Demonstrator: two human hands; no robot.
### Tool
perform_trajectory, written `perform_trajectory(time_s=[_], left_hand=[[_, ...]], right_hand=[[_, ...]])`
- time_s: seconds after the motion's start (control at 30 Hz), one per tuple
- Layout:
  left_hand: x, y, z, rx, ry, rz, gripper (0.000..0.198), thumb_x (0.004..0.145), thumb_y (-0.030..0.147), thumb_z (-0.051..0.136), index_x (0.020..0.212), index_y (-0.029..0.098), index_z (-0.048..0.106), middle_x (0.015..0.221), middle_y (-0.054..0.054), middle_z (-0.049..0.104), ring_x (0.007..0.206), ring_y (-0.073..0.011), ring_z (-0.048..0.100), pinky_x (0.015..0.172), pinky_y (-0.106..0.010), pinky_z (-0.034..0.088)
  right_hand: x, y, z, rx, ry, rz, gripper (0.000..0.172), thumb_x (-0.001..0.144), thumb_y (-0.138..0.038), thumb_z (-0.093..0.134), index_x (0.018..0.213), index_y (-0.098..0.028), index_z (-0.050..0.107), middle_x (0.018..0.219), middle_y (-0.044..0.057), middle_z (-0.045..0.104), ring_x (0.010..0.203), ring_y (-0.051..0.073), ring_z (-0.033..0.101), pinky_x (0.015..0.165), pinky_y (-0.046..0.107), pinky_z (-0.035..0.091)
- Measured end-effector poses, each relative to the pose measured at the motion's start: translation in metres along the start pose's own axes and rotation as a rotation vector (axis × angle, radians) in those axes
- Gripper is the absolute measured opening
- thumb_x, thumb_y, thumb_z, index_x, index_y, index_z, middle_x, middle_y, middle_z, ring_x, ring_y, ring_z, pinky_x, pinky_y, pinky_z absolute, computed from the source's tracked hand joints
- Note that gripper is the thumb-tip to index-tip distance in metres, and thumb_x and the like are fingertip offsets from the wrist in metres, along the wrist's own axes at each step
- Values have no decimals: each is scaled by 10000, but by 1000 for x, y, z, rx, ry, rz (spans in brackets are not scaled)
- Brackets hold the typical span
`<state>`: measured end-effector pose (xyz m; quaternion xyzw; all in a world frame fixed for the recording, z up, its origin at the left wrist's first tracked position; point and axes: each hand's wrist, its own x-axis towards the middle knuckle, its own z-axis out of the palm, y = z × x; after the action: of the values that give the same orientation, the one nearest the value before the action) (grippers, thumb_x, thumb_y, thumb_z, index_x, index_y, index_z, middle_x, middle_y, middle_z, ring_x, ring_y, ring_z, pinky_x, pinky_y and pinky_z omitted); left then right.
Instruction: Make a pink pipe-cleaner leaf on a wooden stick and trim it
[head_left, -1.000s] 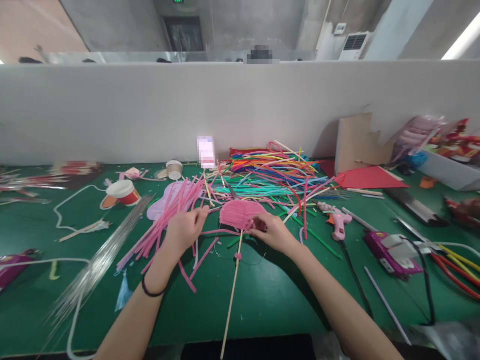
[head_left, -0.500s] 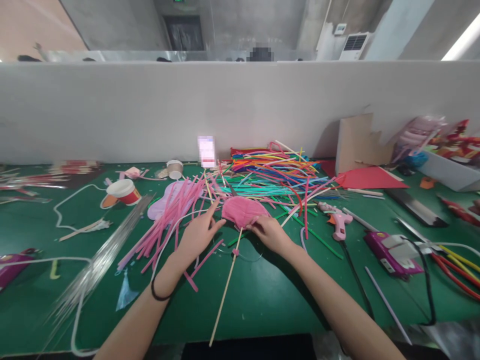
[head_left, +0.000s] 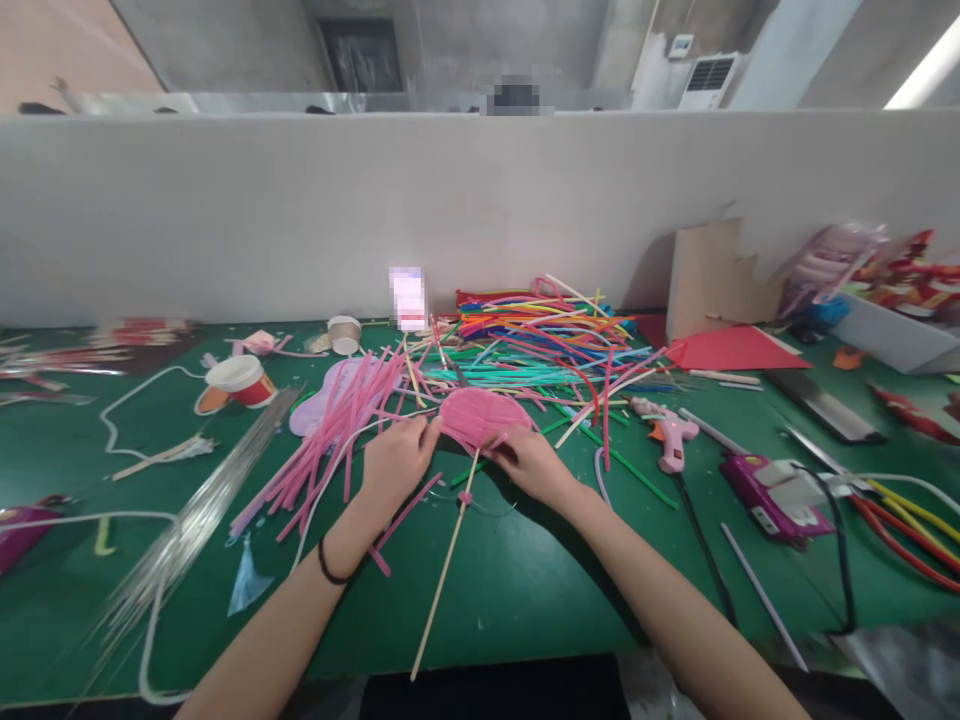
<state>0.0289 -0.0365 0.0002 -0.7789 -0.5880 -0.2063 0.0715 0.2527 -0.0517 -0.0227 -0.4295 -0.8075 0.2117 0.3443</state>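
A pink fan [head_left: 484,415], apparently made of fuzzy pipe cleaners, is held up over the table with its wooden stick [head_left: 442,585] slanting down toward me. A small pink knot [head_left: 465,498] wraps the stick below the fan. My left hand [head_left: 399,458] has its fingers curled, thumb and forefinger closed at the fan's left edge. With its fingertips, my right hand [head_left: 529,465] pinches the lower right edge near where the stick meets it. A thin clear loop hangs around the stick, partly hard to make out.
Loose pink pipe cleaners [head_left: 330,440] lie left of my left hand, beside thin metal wires [head_left: 202,510]. Behind the fan is a multicoloured pipe-cleaner pile [head_left: 540,335]. On the right are a pink glue gun [head_left: 671,435], a purple power strip [head_left: 772,500] and scissors [head_left: 825,460]. A paper cup [head_left: 244,380] stands left.
My left hand's fingers, stretched out before, have curled in and closed at the fan's left edge. My right hand keeps its pinch. The whole view has shifted slightly.
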Motion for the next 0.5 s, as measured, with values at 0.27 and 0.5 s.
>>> perform_trajectory(time_s=[0.27,0.5], left_hand=[[-3,2,9,-209,120,69,446,961,430,394,1298,156,497,1027,-120,646,912,-242,645,709,-316,487],[-7,12,16,-188,96,374,251,942,337,482,1089,184,618,1065,-105,649,1115,-273,552,988,-454,408]], right_hand=[[0,5,2,-37,1,-18,121,909,-180,546,942,-198,661,908,49,712,892,180,654,817,288,478],[0,8,5,-109,-5,8,127,909,-160,521,929,-177,646,892,70,701,852,191,645,774,294,482]])
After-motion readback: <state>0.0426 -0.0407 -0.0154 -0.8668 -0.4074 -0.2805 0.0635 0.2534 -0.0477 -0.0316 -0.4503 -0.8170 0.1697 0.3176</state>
